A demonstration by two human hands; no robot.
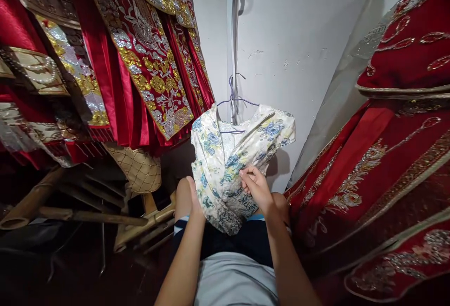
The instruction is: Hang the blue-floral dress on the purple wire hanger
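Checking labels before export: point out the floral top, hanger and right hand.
Floral top [229, 169], head view: front panel, near the middle.
Hanger [232, 97], head view: neck, where the arms meet.
Right hand [258, 188], head view: back of the hand.

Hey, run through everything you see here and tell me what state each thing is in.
Floral top: on a hanger, neck open, front overlapped.
Purple hanger: inside the top's neck, hook upward.
Left hand: at the top's side edge, fingers hidden.
Right hand: fingers closed on the top's front.
Embroidered red garments on the left: hanging.
Red garment on the right: hanging.
Bamboo frame: partly shadowed.
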